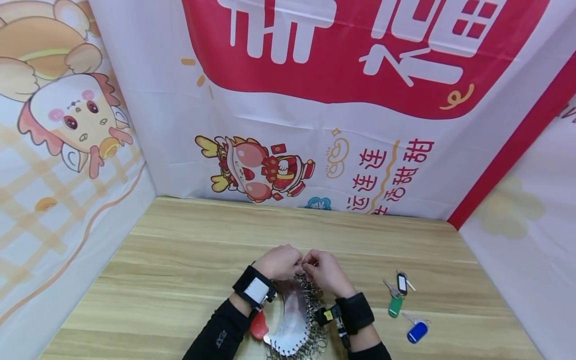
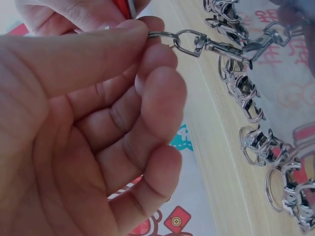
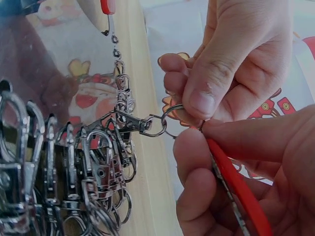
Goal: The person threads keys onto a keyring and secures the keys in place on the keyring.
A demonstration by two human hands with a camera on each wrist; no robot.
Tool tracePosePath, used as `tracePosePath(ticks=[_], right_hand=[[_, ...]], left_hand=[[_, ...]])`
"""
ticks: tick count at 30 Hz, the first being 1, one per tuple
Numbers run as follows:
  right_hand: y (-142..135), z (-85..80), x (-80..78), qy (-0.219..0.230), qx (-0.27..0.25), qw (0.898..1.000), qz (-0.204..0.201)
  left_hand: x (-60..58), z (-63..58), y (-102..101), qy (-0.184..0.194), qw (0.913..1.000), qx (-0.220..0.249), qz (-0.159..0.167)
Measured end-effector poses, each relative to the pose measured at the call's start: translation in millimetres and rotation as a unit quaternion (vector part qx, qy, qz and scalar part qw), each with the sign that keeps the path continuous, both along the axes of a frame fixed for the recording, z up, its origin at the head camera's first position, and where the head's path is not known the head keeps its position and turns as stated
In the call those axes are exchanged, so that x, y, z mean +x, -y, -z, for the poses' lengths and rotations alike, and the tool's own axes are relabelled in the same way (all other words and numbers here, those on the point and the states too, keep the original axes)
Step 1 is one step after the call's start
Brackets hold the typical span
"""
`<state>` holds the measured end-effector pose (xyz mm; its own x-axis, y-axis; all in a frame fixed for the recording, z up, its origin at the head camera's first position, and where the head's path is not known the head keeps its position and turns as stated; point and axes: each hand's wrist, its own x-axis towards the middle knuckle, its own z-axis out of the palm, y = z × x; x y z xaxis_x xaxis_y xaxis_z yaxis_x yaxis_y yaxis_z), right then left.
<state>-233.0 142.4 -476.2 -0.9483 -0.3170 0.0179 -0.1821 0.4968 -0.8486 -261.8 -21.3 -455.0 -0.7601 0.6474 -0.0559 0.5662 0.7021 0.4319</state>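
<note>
My left hand [image 1: 281,262] pinches a small metal split ring [image 2: 165,34] between thumb and index finger. The ring is linked to a swivel snap hook [image 2: 216,47], which hangs at the edge of a shiny, mirror-like curved plate [image 1: 290,320]. Right beside it, my right hand [image 1: 328,272] pinches a red-edged key [image 3: 241,191] with a toothed metal strip. Its tip meets the ring between the two thumbs; fingers hide whether it is threaded on. Several snap hooks with rings [image 3: 74,172] line the plate's edge.
On the wooden table [image 1: 180,240], to the right, lie keys with a green tag [image 1: 395,306], a blue tag [image 1: 417,332] and a black-framed tag [image 1: 402,283]. A red piece [image 1: 258,325] sits at the plate's left end. Printed cloth walls [image 1: 279,115] enclose the table.
</note>
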Motion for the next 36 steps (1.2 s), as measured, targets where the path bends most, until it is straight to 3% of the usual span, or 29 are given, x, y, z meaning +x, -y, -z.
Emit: tracePosePath(ticks=[8, 13, 21, 36], right_hand=[[0.5, -0.1, 0.3, 0.004, -0.001, 1.0, 0.002], [1.0, 2.4, -0.4, 0.013, 0.001, 1.0, 0.015], [1.7, 1.3, -0.1, 0.022, -0.004, 0.999, 0.042], [0.2, 3.4, -1.0, -0.027, 0.035, 0.999, 0.009]], left_hand=[[0.0, 1.0, -0.5, 0.012, 0.9999, -0.004, -0.009], [-1.3, 2.4, 0.0, 0.036, 0.9993, 0.006, -0.007], [-3.1, 3.1, -0.4, 0.041, 0.9991, 0.01, -0.004], [1.1, 3.2, -1.2, 0.01, 0.9998, -0.014, -0.011]])
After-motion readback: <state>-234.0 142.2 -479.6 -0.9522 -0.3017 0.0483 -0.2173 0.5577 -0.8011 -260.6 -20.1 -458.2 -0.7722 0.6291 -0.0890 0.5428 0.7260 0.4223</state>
